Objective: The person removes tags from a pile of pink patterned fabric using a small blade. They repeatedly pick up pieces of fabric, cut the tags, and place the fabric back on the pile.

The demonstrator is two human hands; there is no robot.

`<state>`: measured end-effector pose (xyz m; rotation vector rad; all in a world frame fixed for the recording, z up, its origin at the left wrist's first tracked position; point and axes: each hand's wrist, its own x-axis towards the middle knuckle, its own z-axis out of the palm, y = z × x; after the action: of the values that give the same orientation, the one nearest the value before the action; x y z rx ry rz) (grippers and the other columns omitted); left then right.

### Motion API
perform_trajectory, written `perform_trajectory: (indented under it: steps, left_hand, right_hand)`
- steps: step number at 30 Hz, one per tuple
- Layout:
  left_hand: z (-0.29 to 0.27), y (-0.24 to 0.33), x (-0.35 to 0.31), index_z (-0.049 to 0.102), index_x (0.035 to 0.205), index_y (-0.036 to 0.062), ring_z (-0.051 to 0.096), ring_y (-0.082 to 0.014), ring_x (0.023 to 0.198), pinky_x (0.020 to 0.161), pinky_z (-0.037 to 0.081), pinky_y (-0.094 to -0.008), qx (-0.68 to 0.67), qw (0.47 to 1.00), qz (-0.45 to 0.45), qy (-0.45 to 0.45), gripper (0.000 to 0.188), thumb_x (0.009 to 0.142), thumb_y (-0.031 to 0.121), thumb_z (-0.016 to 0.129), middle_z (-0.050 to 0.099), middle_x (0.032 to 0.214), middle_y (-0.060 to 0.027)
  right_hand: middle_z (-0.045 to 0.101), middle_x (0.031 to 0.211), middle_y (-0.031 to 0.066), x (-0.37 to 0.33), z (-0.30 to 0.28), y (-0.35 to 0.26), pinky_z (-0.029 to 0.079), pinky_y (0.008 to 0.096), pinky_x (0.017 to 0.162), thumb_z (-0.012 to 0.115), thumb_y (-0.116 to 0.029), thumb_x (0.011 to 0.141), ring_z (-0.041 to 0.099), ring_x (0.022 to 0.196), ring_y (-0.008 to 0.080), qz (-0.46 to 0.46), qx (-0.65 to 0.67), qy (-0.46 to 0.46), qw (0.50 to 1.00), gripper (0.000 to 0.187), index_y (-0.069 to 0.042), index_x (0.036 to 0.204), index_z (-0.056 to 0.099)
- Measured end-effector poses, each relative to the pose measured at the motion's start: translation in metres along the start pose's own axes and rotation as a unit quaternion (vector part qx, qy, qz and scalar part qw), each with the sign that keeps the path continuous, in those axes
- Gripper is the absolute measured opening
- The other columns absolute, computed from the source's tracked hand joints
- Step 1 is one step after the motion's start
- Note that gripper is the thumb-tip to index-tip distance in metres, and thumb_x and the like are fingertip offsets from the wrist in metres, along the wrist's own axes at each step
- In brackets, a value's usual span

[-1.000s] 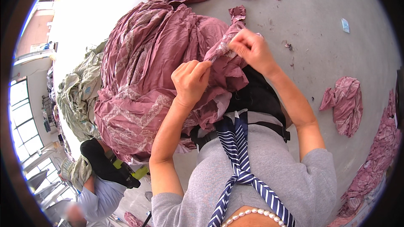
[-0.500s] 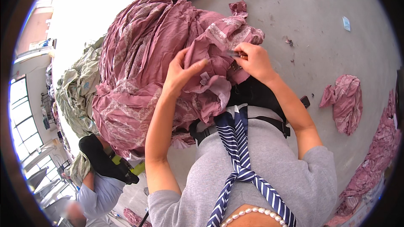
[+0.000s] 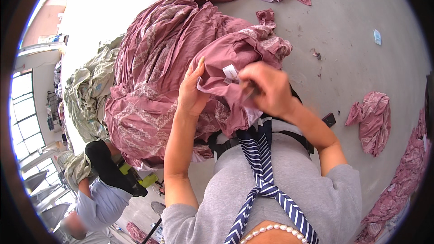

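Observation:
A large heap of dusty-pink patterned fabric (image 3: 158, 58) spreads in front of me. My left hand (image 3: 193, 94) is closed on a folded edge of it, thumb up along the cloth. My right hand (image 3: 270, 89), smeared by motion, is curled just right of a white label (image 3: 230, 73) on the fabric's plain side. Small thread snips seem to be in that fist; their dark metal is blurred now but showed half a second ago. Below the right fingers hangs a paler fabric corner (image 3: 252, 114).
Pale green fabric (image 3: 90, 92) lies left of the heap. At lower left, another person (image 3: 101, 203) bends over cloth. On the grey floor (image 3: 334, 13) are a pink bundle (image 3: 375, 122), a light blue piece (image 3: 377, 37) and scraps. More pink fabric (image 3: 400, 176) lines the right side.
My right hand has moved down toward my body, with its palm turned. The left hand has closed on the cloth edge, and the white label now shows plainly on flatter fabric.

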<state>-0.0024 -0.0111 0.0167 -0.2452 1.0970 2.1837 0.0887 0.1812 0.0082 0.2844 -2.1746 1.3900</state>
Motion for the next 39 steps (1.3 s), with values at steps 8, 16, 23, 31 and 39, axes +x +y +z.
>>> perform_trajectory:
  steps: [8,16,23,31,39]
  left_hand:
    - [0.016,0.002,-0.015,0.05,0.129,0.0076,0.06,-0.0191,0.106,0.088,0.052,-0.0368,-0.011,0.995,-0.043,0.086,0.035,0.095,0.016,0.051,0.058,0.118,-0.0051]
    - [0.002,-0.009,-0.013,0.046,0.133,0.0023,0.058,-0.0191,0.11,0.092,0.05,-0.0355,0.001,0.997,-0.016,0.076,0.04,0.095,0.014,0.05,0.056,0.124,-0.0084]
    - [0.011,-0.009,-0.014,0.043,0.136,-0.0005,0.055,-0.0175,0.114,0.095,0.047,-0.0341,0.051,0.991,-0.007,0.125,0.045,0.094,0.013,0.052,0.053,0.129,-0.0086]
    - [0.011,-0.009,-0.016,0.044,0.135,-0.0004,0.054,-0.0174,0.115,0.096,0.046,-0.0338,0.078,0.99,0.001,0.118,0.046,0.094,0.016,0.054,0.053,0.128,-0.0078]
    - [0.015,-0.005,-0.018,0.048,0.13,0.0002,0.057,-0.0236,0.113,0.097,0.047,-0.038,0.013,0.997,-0.022,0.069,0.041,0.097,0.025,0.048,0.054,0.127,-0.0113]
  right_hand:
    - [0.064,0.081,0.0038,-0.04,0.017,-0.016,0.047,0.031,0.054,0.069,-0.014,0.07,0.059,0.061,0.018,-0.143,-0.036,-0.11,0.983,0.029,-0.008,0.097,0.061]
    - [0.063,0.078,0.0082,-0.019,-0.012,0.004,0.05,0.0246,0.061,0.064,-0.016,0.09,0.061,0.067,0.0119,0.192,0.012,-0.021,0.981,0.02,0.0,0.1,0.055]
    - [0.063,0.075,0.0083,-0.008,-0.006,0.008,0.05,0.0267,0.058,0.07,-0.015,0.085,0.062,0.064,0.0142,0.149,-0.037,-0.01,0.988,0.02,-0.002,0.093,0.057]
    - [0.063,0.071,0.0072,0.0,-0.013,0.014,0.046,0.0272,0.053,0.072,-0.02,0.082,0.06,0.057,0.018,0.12,-0.068,0.016,0.99,0.024,-0.005,0.094,0.059]
    - [0.062,0.089,0.0017,0.008,0.009,0.027,0.046,0.0189,0.065,0.074,-0.009,0.081,0.052,0.07,0.0015,0.338,0.295,-0.034,0.893,0.037,0.0,0.112,0.058]
